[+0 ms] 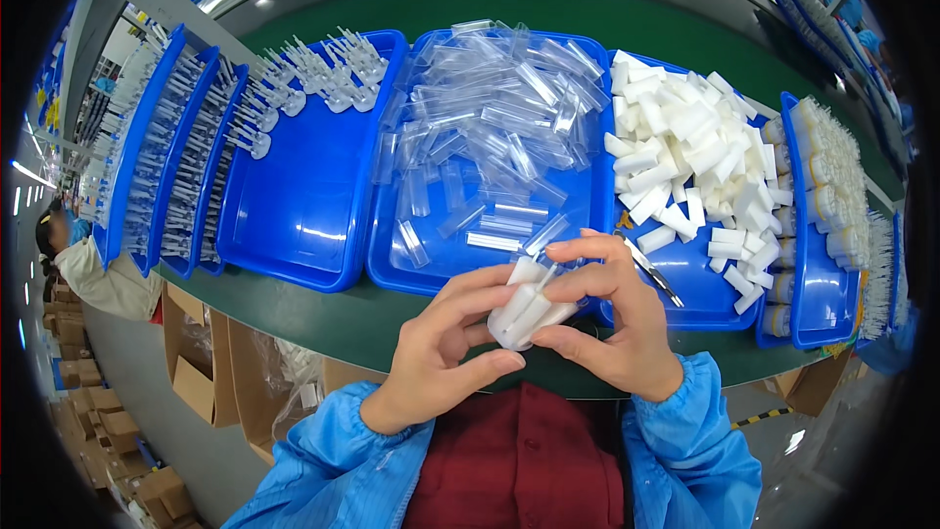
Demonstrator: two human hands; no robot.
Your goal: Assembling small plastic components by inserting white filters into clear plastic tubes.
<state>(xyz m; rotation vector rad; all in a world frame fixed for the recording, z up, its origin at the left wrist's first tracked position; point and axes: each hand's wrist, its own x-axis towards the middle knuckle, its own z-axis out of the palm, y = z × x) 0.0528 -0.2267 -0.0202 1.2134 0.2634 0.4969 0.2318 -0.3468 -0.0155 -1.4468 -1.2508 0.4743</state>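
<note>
Both my hands hold a transparent plastic holder (527, 317) with several white blocks standing in it, in front of the trays. My left hand (431, 358) curls around its left side. On the other side, my right hand (627, 323) has the thumb low against it and the fingers at its top, by a transparent strip or sleeve. The fingers partly hide that piece. Just beyond lies a blue tray (399, 272) of transparent plastic sleeves (499, 103). Many white foam-like blocks (690, 127) are heaped in the blue tray (710, 309) to the right.
At left, a blue tray (294, 198) holds transparent stemmed parts (343, 69) along its far side. More filled trays (181, 157) stand tilted beyond it. A pen-like tool (654, 272) lies by the blocks. Stacked trays (818, 274) hold white cylinders at right. Cardboard boxes (201, 358) stand below.
</note>
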